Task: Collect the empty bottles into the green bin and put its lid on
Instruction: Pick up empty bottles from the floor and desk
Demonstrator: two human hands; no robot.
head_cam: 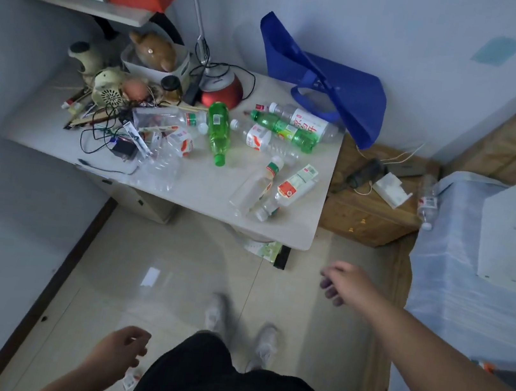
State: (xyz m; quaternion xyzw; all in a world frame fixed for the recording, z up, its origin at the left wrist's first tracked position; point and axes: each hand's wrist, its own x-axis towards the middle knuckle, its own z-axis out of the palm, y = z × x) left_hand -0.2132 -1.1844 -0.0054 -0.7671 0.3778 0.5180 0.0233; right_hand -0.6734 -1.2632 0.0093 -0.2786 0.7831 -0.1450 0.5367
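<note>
Both hands hang free over the floor, holding nothing: left hand (121, 347) low by the hip, fingers loosely curled, right hand (342, 283) stretched forward near the tabletop (204, 187) corner, fingers slack too. The empty bottles (295, 184) lie scattered on that tabletop, a green bottle (217, 132) among them, blue bag (333, 82) behind

Bright green bottle (217, 132), white table (203, 194), clear bottle (287, 189) with red and white label, blue bag (330, 82), red lamp base (223, 93), brown wooden cabinet (371, 212), black shorts (221, 384), white shoes (266, 344).
</note>
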